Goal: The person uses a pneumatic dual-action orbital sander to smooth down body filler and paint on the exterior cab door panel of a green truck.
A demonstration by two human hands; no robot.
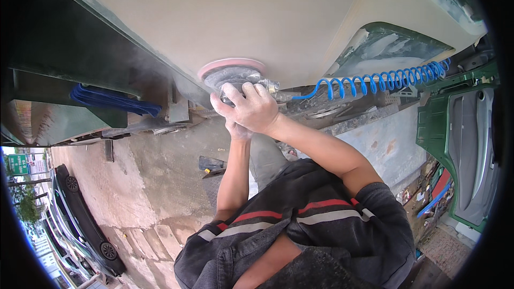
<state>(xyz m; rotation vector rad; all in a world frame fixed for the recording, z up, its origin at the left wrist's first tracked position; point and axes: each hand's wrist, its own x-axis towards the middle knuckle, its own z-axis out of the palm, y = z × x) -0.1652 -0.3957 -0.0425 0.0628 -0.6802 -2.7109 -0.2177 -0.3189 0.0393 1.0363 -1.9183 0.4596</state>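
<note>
An air-powered disc sander (233, 76) with a pink sanding disc is against the pale beige panel (257, 16) of a vehicle body. My right hand (257, 108) is closed over the near side of the sander, its fingers dusted white. Just below it, my left hand (239, 130) is closed at the tool's underside; my right hand covers most of its fingers. A coiled blue air hose (393, 79) runs from the sander's right side to the far right. Pale dust hangs in the air left of the disc.
Dark blue cloth (115, 100) hangs from a ledge at left. A green vehicle door (455, 144) with grey trim stands at right. A filler-smeared dark green recess (388, 48) lies right on the panel. A black object (212, 163) is on the concrete floor; cars (85, 219) are parked lower left.
</note>
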